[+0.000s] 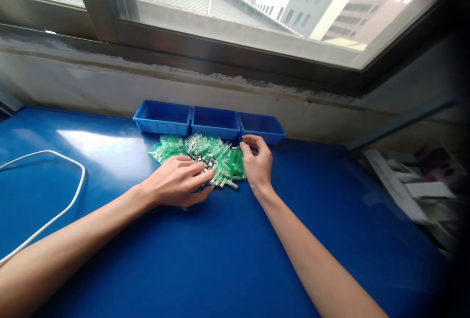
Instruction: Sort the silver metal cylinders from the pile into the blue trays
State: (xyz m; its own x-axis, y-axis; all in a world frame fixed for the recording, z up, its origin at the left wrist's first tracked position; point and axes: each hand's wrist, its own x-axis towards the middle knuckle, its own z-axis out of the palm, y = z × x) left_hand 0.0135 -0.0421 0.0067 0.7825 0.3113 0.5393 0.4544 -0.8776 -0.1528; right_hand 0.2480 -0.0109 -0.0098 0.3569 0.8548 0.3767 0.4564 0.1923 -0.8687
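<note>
A loose pile of small green, clear and silvery pieces (220,156) lies on the blue table. What exactly the pieces are is too small to tell. My left hand (181,181) reaches over the pile's near left side, palm down, fingers apart and slightly bent. Its fingertips are at the silvery pieces. At the pile's right edge, my right hand (260,161) has its thumb and index fingertips close together in a pinch, just in front of the right blue bin (262,134). Anything between those fingertips is hidden. Green clear plastic bags (167,147) lie behind my left hand.
Two more blue bins, a left one (163,126) and a middle one (215,131), stand in a row against the wall under the window (235,39). A white cable (79,181) curves across the table (220,259) at left. Blurred clutter (422,191) sits beyond the right edge.
</note>
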